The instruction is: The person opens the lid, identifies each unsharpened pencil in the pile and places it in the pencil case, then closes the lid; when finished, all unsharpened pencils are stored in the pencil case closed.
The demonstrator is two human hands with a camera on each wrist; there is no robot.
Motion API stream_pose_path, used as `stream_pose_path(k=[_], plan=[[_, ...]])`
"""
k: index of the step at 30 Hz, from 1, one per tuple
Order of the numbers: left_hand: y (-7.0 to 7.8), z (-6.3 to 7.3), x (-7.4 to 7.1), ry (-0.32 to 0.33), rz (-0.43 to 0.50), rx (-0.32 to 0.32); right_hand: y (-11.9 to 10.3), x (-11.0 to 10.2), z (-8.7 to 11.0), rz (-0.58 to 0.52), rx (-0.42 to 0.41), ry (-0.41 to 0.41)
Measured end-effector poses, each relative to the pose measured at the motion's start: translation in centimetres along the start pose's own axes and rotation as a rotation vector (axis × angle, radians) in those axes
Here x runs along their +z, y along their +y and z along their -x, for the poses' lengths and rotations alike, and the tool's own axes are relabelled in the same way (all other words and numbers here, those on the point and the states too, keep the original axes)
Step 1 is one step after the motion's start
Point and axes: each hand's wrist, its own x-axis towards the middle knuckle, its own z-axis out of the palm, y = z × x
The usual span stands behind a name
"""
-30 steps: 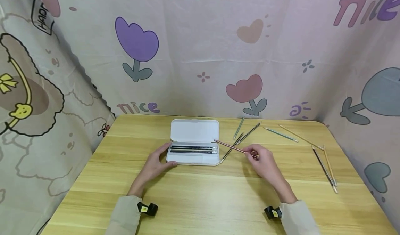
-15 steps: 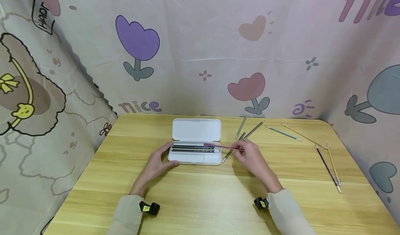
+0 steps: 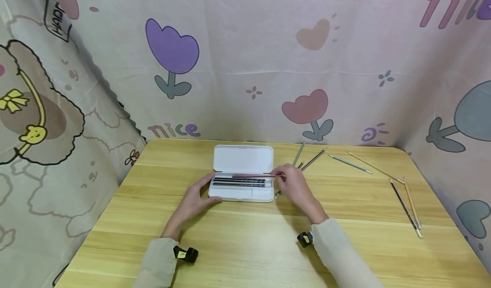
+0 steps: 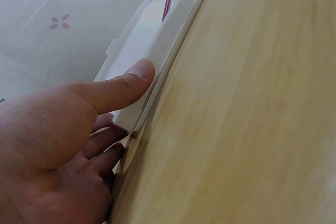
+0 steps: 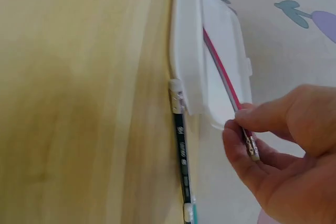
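A white pencil case [image 3: 232, 194] lies with its lid [image 3: 243, 158] raised, several dark pencils [image 3: 235, 185] lying inside. My left hand [image 3: 193, 200] holds its left end; in the left wrist view the thumb [image 4: 128, 85] presses the front wall and the other fingers sit around the end. With thumb and fingertips, my right hand [image 3: 297, 188] pinches a red pencil [image 5: 223, 74] near its metal eraser end. This pencil reaches leftward over the back part of the case, above the dark ones. From the head view I cannot tell whether it touches the case.
Right beside the case a black pencil [image 5: 182, 150] lies partly behind my right hand. Another dark pencil [image 3: 313, 159] and a green pencil [image 3: 298, 154] are behind it. Farther right lie a green pencil [image 3: 350, 164], yellow pencils [image 3: 376, 167] and a dark pencil [image 3: 404, 207]. A printed curtain [image 3: 230, 66] hangs behind the table.
My right hand has moved left with the red pencil, bringing it from the case's right edge to over the inside and nearly level with the dark pencils. The left hand stays on the case.
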Motion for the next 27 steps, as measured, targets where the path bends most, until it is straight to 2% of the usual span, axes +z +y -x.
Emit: stream_pose_path(k=[6, 10, 17, 24, 27], plan=[[-0.1, 0.0, 0.2, 0.004, 0.003, -0.005, -0.1, 1.2, -0.6, -0.015, 0.080, 0.038], [0.0, 0.0, 0.1, 0.000, -0.002, -0.017, -0.1, 2.0, -0.9, 0.026, 0.104, 0.036], [-0.1, -0.1, 0.1, 0.002, -0.019, -0.022, -0.7, 3.2, -1.7, 0.079, 0.070, 0.025], [-0.1, -0.1, 0.1, -0.002, -0.017, -0.020, -1.0, 4.0, -2.3, 0.076, 0.060, -0.019], [-0.1, 0.0, 0.0, -0.004, -0.013, -0.022, -0.9, 4.1, -2.4, 0.060, 0.060, -0.010]])
